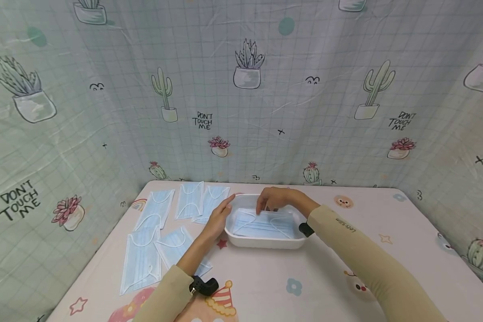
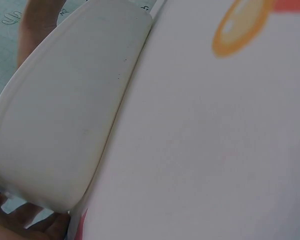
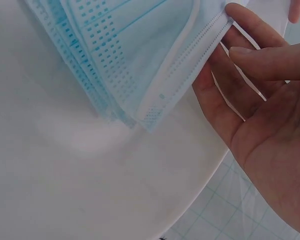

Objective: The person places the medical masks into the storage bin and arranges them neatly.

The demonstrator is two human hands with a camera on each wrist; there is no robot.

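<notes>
nearest cam: two tan sleeves (image 1: pixel 358 250) w/ a small black device (image 1: pixel 204 285) at the l. wrist & another (image 1: pixel 306 230) at the r. counter (image 1: pixel 265 268) wears a pale pink printed cover; close in there's a striped party hat print (image 1: pixel 223 300) & a blue flower print (image 1: pixel 294 286). a bit further, l. side, five loose masks (image 1: pixel 141 257), light blue w/ white loops, lie flat, some overlapping, one partly hidden by the l. arm.

mid counter: white box (image 1: pixel 265 243), sitting upright, a few stacked masks (image 1: pixel 261 229) inside. left grip (image 1: pixel 217 220) holds its l. end, thumb up at the rim, fingers curled low against the wall. right grip (image 1: pixel 279 199) is down in the box from the far side, fingers loosely spread & touching the top mask's edge, thumb apart from it.

past that, far r. of counter: smiley print (image 1: pixel 343 201). then the backdrop (image 1: pixel 209 44), grey-green plastic-looking sheet, creased & shiny, on the back & both sides: grid lines, potted cacti, succulents, "don't touch me" lettering.
</notes>
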